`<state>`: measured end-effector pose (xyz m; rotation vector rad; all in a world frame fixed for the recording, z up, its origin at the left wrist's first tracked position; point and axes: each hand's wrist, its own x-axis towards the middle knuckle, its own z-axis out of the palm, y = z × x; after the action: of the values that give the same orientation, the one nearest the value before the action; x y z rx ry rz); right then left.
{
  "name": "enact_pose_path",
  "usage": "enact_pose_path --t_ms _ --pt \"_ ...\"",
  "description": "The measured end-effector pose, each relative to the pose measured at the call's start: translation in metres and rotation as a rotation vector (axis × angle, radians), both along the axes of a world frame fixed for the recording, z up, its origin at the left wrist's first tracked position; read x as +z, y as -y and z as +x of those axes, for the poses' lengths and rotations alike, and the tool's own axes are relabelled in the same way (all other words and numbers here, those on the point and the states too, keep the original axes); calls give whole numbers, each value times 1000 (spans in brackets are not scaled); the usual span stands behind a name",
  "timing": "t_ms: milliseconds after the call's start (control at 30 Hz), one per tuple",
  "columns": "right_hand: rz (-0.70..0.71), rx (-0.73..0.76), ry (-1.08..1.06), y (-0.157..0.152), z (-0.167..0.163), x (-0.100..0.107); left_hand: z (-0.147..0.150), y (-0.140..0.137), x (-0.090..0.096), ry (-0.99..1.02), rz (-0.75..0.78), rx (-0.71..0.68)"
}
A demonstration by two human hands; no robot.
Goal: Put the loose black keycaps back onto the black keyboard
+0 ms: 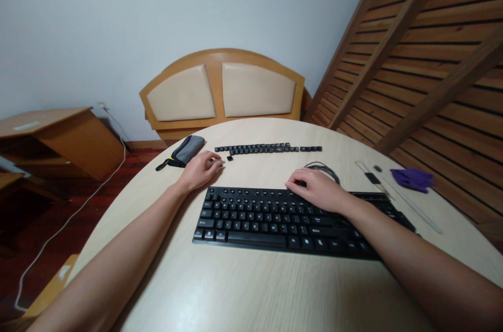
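Observation:
A black keyboard lies on the round table in front of me, one spot in its lower letter row looking capless. Left of the loose keycaps, my left hand rests low over the table, fingers apart and nothing visible in them. Just beyond its fingertips sits a single black keycap. Behind that, more black keycaps are lined up in rows. My right hand lies across the keyboard's rear edge, thumb and fingers curled together; whatever is between the tips is hidden. A dark coiled cable shows behind it.
A grey pouch stands beside my left hand. At the right of the pale table lie a wire tool with a dark handle, a pale strip and a purple cloth. A headboard stands behind.

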<state>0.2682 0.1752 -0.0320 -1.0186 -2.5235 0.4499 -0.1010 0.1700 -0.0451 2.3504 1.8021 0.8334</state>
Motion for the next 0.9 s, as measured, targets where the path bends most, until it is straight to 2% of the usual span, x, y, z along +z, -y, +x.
enact_pose_path --t_ms 100,300,567,767,900 --pt "8 3 3 0 0 0 -4 1 2 -88 17 -31" --pt "14 4 4 0 0 0 -10 0 5 -184 -46 -51" --pt "12 -3 1 0 0 0 -9 6 9 -204 -28 -1" --pt "5 0 -8 1 0 0 -8 7 10 -242 -25 -25" --pt "9 0 -14 1 0 0 -7 6 19 -240 -82 9"
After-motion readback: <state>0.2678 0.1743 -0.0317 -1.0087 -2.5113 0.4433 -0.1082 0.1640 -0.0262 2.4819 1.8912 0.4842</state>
